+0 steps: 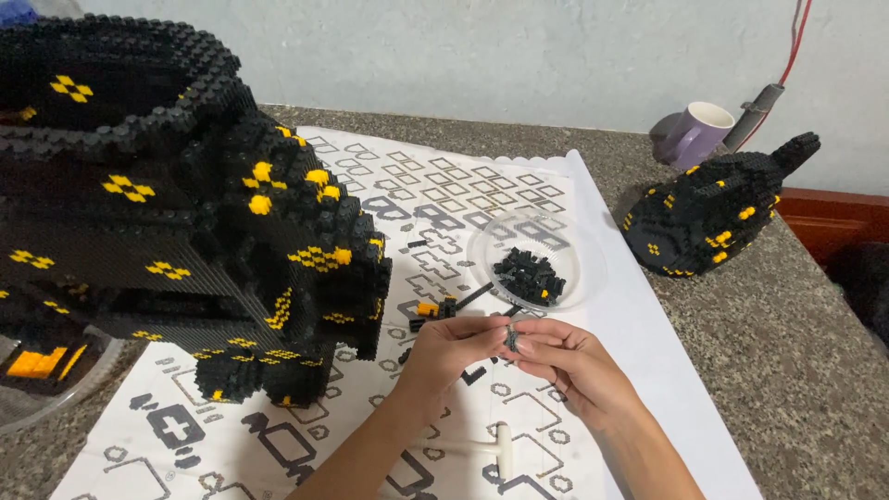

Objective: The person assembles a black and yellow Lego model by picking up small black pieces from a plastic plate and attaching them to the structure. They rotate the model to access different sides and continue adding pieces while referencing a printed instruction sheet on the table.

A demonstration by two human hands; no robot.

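Here the left hand (451, 347) and right hand (565, 361) meet fingertip to fingertip, fingers pinched shut on one small black brick piece (510, 339) held upright between them, equally near both.

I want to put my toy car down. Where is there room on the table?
Bare stone right of the paper, below the small model. Also paper between the dish and the back edge. It's crowded around the hands and big model.

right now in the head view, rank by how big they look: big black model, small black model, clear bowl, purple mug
1. big black model, though it is nearest the camera
2. small black model
3. clear bowl
4. purple mug, farthest back
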